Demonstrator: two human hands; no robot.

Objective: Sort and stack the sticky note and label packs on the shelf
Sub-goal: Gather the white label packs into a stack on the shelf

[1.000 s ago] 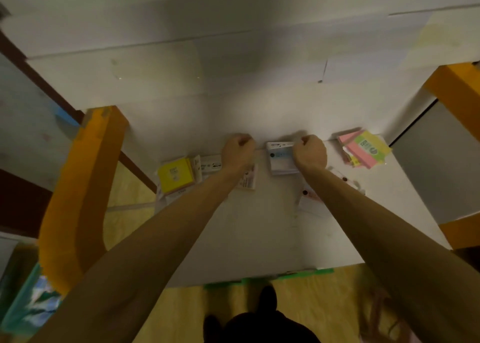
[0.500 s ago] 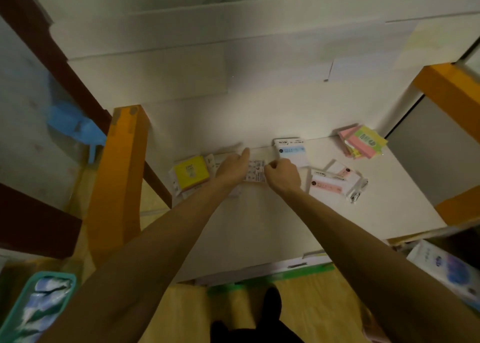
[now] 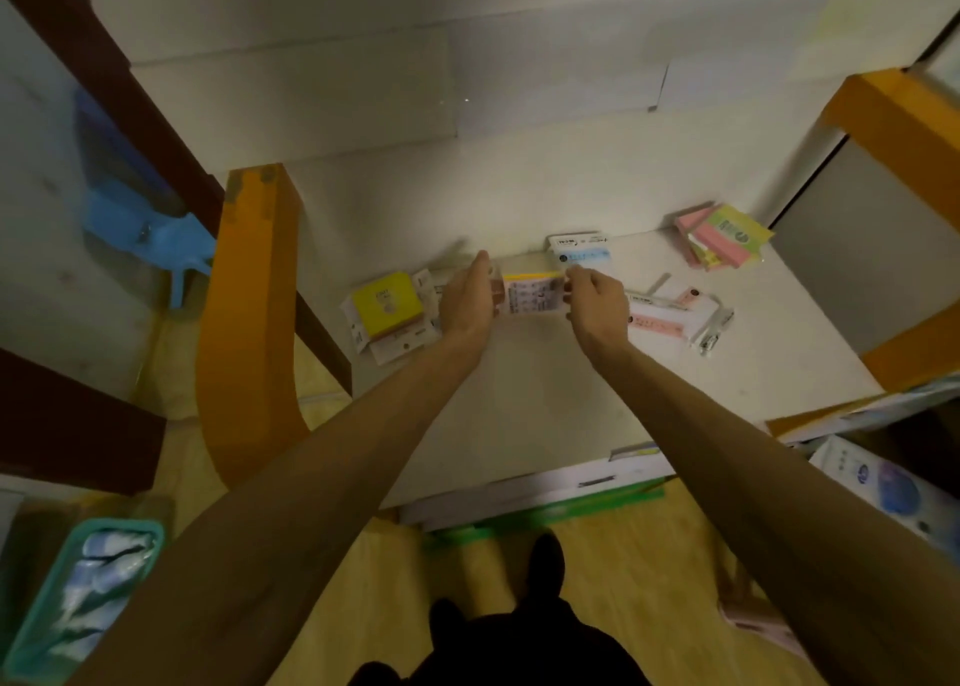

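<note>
A: What does the figure show?

B: Both hands hold one printed label pack just above the white shelf. The left hand grips its left edge with curled fingers; the right hand pinches its right edge. The pack sits between the yellow sticky note pack on the left and the blue-banded label pack just behind and to the right.

A: How is the step best done?

B: Probably by keeping the pack level, squaring its edges against a like pack, and lowering it flat before letting go. The pink-striped packs and the pink-and-green sticky note stack lie farther right, apparently unsorted.
</note>
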